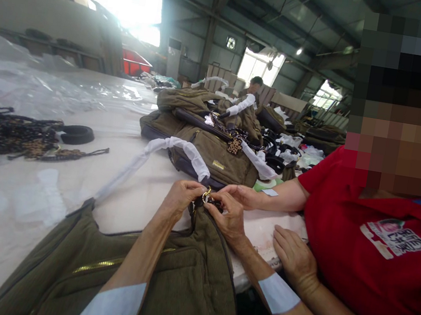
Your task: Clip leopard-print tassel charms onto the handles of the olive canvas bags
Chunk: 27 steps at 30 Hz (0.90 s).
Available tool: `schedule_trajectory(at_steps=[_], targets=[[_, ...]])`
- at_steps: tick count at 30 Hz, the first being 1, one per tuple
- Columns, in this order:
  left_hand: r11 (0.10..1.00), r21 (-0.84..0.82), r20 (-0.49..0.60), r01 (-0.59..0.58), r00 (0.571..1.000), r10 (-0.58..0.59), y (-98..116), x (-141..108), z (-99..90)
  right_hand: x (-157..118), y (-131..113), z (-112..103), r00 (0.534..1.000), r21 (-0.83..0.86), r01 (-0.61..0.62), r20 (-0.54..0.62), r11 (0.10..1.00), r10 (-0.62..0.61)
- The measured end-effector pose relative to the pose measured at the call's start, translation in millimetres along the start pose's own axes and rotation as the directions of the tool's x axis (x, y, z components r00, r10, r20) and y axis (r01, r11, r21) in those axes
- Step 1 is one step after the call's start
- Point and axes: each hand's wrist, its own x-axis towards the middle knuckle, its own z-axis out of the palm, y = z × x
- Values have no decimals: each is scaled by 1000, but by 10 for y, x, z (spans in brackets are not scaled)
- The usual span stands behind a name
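Note:
An olive-green shoulder bag (pixel 191 277) with gold zips lies in front of me. Its strap (pixel 180 145), wrapped in white paper, arches up from the left corner to the right corner. Where the strap meets the right corner, my left hand (pixel 179 200) pinches a gold metal clasp (pixel 206 195) between thumb and fingertips. From the other side, my right hand (pixel 228 218) has its thumb and index finger closed on the same clasp. Small dark parts beside it are partly hidden by the fingers. A co-worker's hand (pixel 242 195) reaches in just behind my right hand.
A co-worker in a red shirt (pixel 376 247) stands close on the right, another hand (pixel 294 258) on the table edge. More olive bags (pixel 199 148) are piled ahead. Leopard-print and black straps (pixel 17 137) lie left, near clear plastic (pixel 47 78) on the pale table (pixel 134 108).

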Motion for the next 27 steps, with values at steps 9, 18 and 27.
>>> schedule_trajectory(at_steps=[9,18,27], targets=[[993,-83,-62,88,994,-93,-2,14,37,10,-17,3,999,-11,35,-15,999,-36],[992,-72,-164,105,980,-115,-68,27,63,6,-9,91,995,132,-45,-77,990,55],[949,315,-261,14,963,72,-86,34,31,11,90,184,968,435,-245,54,866,246]])
